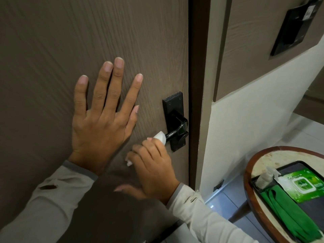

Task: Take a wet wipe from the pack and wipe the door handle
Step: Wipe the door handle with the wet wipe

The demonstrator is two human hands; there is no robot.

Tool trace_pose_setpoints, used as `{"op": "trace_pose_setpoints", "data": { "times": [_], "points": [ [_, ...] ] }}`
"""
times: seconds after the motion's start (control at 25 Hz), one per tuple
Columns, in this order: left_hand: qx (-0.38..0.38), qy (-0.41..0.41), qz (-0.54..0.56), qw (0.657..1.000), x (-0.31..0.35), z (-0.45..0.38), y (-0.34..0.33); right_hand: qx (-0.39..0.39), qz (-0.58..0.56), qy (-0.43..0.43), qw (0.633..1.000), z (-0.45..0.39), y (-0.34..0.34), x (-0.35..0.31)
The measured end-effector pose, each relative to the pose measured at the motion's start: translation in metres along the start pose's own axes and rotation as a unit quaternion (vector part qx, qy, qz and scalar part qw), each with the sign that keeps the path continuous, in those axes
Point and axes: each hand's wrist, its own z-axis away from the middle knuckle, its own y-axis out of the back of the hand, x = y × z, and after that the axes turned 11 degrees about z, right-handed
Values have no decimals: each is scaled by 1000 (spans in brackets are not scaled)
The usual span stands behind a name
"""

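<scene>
A black lever door handle (178,130) on a black backplate sits at the right edge of a brown wood-grain door (70,41). My right hand (154,169) grips a white wet wipe (160,136) wrapped around the free end of the lever. Flat against the door, left of the handle, rests my left hand (101,116) with its fingers spread. The green wet wipe pack (305,185) lies on a dark tray at the lower right, a white wipe sticking up from its opening.
A round table with a wooden rim (252,163) stands at the lower right, close to the dark door frame (198,67). A green cloth (287,214) lies on the tray. A black wall panel (296,27) hangs at the upper right.
</scene>
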Motion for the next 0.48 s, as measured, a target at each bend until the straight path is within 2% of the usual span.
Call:
{"op": "trace_pose_setpoints", "data": {
  "times": [0.16,0.24,0.36,0.48],
  "points": [
    [7,-4,-2,1000,-3,0,-2,0,72,108,991,8,-7,21],
    [9,-2,-1,1000,-2,1,-3,-1,111,119,987,15,-6,53],
    [11,-4,-7,1000,0,1,-5,9,128,9,992,18,2,92],
    [11,-1,-2,1000,-1,-1,-4,19,17,-157,987,13,-3,72]
  ]
}}
